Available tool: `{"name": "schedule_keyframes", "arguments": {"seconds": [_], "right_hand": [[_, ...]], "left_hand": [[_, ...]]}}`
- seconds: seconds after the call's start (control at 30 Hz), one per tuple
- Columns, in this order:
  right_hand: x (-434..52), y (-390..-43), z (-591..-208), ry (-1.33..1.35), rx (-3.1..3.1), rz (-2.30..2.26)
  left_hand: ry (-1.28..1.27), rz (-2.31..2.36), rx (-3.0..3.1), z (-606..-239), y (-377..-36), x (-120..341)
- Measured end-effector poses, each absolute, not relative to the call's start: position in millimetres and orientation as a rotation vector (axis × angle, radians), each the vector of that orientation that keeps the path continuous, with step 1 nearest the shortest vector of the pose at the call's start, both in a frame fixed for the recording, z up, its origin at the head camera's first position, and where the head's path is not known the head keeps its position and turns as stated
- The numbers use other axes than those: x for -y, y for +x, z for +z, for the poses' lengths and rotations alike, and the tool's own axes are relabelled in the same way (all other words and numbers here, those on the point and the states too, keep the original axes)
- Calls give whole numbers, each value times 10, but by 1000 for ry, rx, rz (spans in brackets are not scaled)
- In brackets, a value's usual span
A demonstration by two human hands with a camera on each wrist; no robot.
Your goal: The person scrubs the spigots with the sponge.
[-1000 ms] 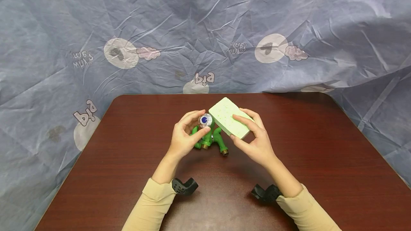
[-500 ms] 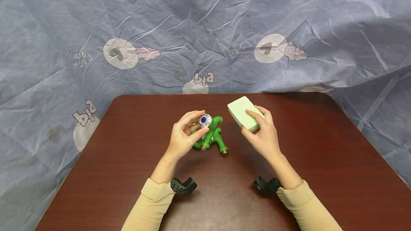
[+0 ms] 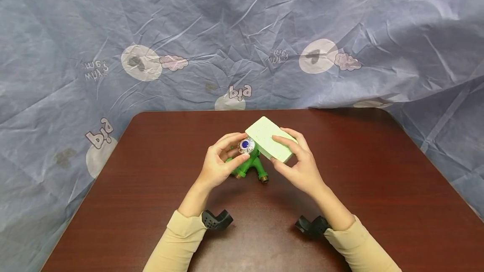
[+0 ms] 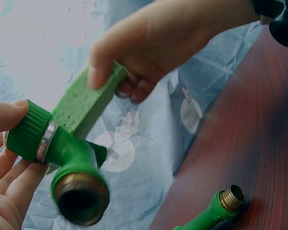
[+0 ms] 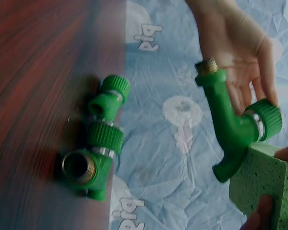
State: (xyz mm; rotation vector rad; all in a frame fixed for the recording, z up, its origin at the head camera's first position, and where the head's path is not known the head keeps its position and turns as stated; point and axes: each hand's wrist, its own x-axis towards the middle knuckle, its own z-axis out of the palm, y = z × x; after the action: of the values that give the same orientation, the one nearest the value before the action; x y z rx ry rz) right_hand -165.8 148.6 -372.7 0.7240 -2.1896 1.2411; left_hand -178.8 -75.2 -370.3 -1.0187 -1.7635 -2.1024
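Note:
My left hand (image 3: 217, 163) pinches a green faucet (image 5: 224, 117) by its ribbed round knob, whose clear face has a blue centre (image 3: 245, 144). The faucet's threaded brass inlet points toward the left wrist camera. In my right hand (image 3: 302, 166) is a pale green sponge (image 3: 269, 139), gripped between thumb and fingers and tilted. The sponge's far end lies against the faucet body near the spout, as the right wrist view shows. From the head, the sponge covers part of the faucet. Both are held above the table.
More green faucets (image 5: 105, 136) with brass threads lie on the dark red-brown table (image 3: 340, 205) beneath the hands. Behind the table's far edge hangs a wrinkled blue-grey cloth (image 3: 211, 32) with printed shapes. Black camera mounts (image 3: 217, 220) sit on both wrists.
The sponge moved off to the right, away from the faucet, then came back left against it. The left hand keeps its hold on the knob and has shifted slightly right.

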Motion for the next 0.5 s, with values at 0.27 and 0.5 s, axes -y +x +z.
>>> {"name": "schedule_keyframes", "arguments": {"seconds": [0.27,0.5], "right_hand": [[-1639,-1769,-3768,507,2281,1083],[-1679,-1801,-3765,534,2194,1116]], "left_hand": [[-1039,-2076,1766,-3733,-1806,734],[-968,-2073,1767,-3706,-1817,780]]}}
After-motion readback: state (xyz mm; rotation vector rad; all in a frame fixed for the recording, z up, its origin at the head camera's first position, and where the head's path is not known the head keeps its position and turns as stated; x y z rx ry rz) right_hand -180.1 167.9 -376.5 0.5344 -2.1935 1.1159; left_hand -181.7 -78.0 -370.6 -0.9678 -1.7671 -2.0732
